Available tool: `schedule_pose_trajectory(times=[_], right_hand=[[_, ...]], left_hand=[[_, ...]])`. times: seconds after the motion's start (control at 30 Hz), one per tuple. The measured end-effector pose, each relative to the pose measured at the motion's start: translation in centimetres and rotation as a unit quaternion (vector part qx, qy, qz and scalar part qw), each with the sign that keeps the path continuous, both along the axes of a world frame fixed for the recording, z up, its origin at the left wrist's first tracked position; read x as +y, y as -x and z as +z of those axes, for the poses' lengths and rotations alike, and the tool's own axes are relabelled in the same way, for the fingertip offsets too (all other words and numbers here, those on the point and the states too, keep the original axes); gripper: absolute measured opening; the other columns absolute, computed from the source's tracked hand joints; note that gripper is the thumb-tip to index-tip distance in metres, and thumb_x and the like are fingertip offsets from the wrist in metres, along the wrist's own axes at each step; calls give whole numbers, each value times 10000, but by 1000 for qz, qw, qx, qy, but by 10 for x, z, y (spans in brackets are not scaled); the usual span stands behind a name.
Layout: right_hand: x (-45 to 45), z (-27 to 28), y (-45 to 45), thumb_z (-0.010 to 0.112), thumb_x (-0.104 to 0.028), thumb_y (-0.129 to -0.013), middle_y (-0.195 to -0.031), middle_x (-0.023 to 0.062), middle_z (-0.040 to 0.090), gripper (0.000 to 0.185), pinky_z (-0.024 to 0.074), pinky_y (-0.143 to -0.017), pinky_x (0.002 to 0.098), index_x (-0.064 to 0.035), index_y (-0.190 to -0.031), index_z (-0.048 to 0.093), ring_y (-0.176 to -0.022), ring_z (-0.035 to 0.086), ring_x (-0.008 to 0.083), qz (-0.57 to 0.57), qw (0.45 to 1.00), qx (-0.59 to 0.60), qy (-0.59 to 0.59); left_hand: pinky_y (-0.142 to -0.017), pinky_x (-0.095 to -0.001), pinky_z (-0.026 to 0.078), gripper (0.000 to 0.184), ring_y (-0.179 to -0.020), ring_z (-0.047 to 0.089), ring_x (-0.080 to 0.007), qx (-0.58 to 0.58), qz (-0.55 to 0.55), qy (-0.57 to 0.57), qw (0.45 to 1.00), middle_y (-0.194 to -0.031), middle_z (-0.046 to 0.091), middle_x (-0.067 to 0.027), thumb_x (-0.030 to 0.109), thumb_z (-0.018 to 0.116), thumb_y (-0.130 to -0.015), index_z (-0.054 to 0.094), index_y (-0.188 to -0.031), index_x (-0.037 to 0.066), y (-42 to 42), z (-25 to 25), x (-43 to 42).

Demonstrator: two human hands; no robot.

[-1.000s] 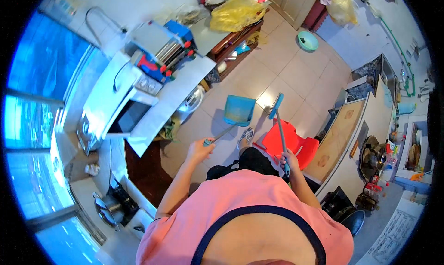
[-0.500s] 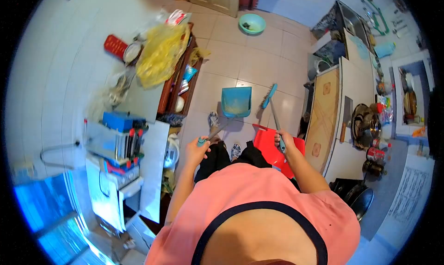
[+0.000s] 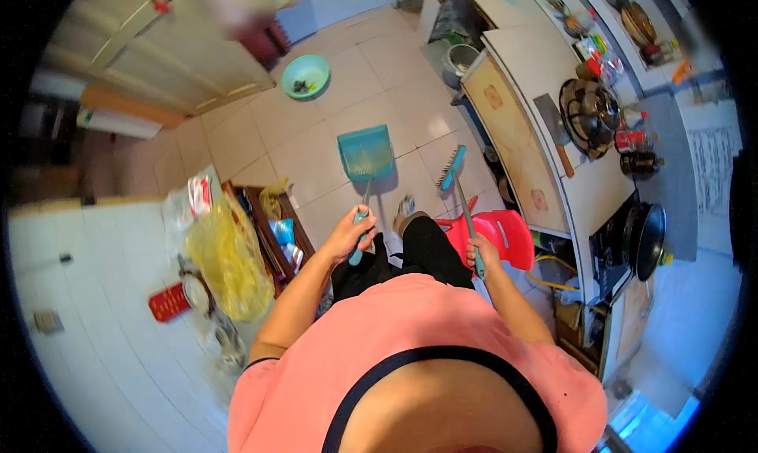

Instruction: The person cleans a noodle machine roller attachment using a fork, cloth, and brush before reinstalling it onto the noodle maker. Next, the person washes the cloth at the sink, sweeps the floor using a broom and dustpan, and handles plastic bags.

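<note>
In the head view my left hand [image 3: 352,233] is closed round the handle of a blue dustpan [image 3: 366,151], whose pan is out in front of my legs. My right hand [image 3: 483,255] grips the grey handle of a broom [image 3: 452,169] with a blue head and dark bristles. The broom head is to the right of the dustpan, apart from it. Whether either one touches the floor I cannot tell. Close to my right hand stands a red plastic chair [image 3: 505,236], partly behind the broom handle.
A light green basin [image 3: 305,77] with something dark in it sits on the tiled floor [image 3: 316,137]. On the left, a yellow plastic bag [image 3: 233,259] lies on a cabinet. Along the right runs a counter [image 3: 537,82] with a cleaver [image 3: 554,129] and a grey bucket [image 3: 459,61] beside it.
My body and view have turned left, bringing the wooden door into fuller view. Dustpan and broom have stayed in my hands and moved along; my feet have shifted.
</note>
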State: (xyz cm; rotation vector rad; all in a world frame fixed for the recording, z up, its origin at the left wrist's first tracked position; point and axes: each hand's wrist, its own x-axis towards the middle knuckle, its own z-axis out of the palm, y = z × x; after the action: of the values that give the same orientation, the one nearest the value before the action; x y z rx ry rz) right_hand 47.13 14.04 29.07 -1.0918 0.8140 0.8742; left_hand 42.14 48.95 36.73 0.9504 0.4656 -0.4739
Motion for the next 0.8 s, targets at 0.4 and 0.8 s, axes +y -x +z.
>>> schedule_pose_trajectory(times=[0.4,0.8], right_hand=[[-19,-63,-117,513,-85,-784,-548,16,436,148,362,-348,270,-122,-856,389,-414,433,122,-103,995,14,-6],[61,-21,-164,469,-105,-805,-558,11,420,287,342,-337,267,-129,-1081,392,-397,416,118,-160,986,22,49]], left_hand=[[-404,-261,343,163,-440,402,-81,-197,-328,-301,874,-579,416,-5,199,560,-857,453,-910,89,-322,-18,-33],[-769,-395,487,337,-938,596,-306,-253,-726,-523,367,-998,615,-158,171,552,-761,554,-1074,46,-488,-86,-65]])
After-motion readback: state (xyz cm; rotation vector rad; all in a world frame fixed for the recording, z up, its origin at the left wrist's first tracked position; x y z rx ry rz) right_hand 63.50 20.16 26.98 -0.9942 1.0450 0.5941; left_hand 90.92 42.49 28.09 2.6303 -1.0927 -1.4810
